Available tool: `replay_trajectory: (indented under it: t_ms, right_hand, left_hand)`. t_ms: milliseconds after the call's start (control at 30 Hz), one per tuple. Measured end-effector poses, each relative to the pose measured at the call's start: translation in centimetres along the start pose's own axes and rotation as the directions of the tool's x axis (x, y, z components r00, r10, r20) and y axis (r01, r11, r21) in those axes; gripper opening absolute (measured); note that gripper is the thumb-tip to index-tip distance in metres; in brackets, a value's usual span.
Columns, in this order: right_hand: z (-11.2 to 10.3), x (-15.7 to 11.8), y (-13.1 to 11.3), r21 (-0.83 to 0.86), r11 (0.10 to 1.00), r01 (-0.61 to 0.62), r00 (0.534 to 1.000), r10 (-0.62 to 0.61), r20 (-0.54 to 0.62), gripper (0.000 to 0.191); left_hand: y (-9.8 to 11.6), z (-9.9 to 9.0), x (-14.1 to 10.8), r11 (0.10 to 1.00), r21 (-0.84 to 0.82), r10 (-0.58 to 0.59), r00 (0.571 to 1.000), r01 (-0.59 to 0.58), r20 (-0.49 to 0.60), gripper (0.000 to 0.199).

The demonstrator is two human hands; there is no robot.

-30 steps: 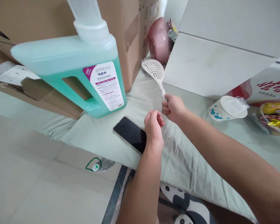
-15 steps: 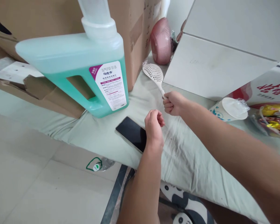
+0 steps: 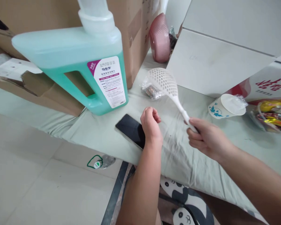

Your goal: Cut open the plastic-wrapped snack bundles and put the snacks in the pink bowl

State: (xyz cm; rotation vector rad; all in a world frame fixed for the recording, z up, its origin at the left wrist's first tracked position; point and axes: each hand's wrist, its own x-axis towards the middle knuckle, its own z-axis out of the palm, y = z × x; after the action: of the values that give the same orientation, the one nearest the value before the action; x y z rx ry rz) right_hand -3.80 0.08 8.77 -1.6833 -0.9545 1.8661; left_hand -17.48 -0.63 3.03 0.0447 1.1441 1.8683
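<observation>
My right hand [image 3: 204, 136] is wrapped round the handle of a white slotted skimmer [image 3: 164, 82]. Its perforated bowl is raised over the cloth and points away to the left. Just beyond and partly under the bowl lies a small clear plastic packet [image 3: 152, 92] with dark contents. My left hand [image 3: 151, 122] rests loosely curled, with nothing seen in it, at the right end of a black smartphone [image 3: 131, 129]. The hand and wrist cover part of the phone.
A large jug of green liquid [image 3: 107, 81] stands at the left before a cardboard box [image 3: 128, 40]. At the back is a pink ribbed bowl [image 3: 159, 40]. A paper cup [image 3: 224, 106] and a bag of colourful packets [image 3: 273, 115] sit to the right. On the floor lies a plastic bottle [image 3: 105, 163].
My right hand has drawn the skimmer back toward me and to the right, lifting it. The plastic packet shows more fully. My left hand has stayed nearly in place.
</observation>
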Motion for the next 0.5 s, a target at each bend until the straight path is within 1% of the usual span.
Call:
replay_trajectory:
  t_ms: [33,100,167,233,367,500]
  right_hand:
    - [0.6,0.7,0.1,-0.003,1.000,-0.002,1.000,0.002,0.010,0.029]
    - [1.5,1.9,0.2,-0.016,0.999,-0.052,0.998,0.053,0.030,0.029]
    - [1.3,2.3,0.8,-0.026,0.993,-0.112,0.993,0.113,0.036,0.028]
    - [0.1,1.9,1.8,-0.026,0.988,-0.155,0.987,0.156,0.024,0.028]
    - [-3.5,-0.3,4.8,0.002,0.977,-0.213,0.976,0.212,0.043,0.030]
    - [-6.4,-2.8,7.4,0.034,0.967,-0.252,0.967,0.249,0.058,0.040]
  left_hand:
    - [-0.1,0.2,-0.1,1.000,0.004,0.004,1.000,-0.004,0.006,0.022]
    - [-0.4,0.4,-0.2,1.000,0.010,0.015,1.000,-0.015,0.020,0.021]
    - [-0.4,0.5,-0.2,0.999,0.014,0.030,0.999,-0.030,0.031,0.021]
    - [-0.2,0.5,0.0,0.999,0.008,0.043,0.999,-0.043,0.028,0.022]
    - [0.1,0.4,0.4,0.998,-0.010,0.059,0.998,-0.058,0.005,0.023]
    - [-0.1,0.6,0.8,0.994,0.011,0.108,0.994,-0.109,0.027,0.025]
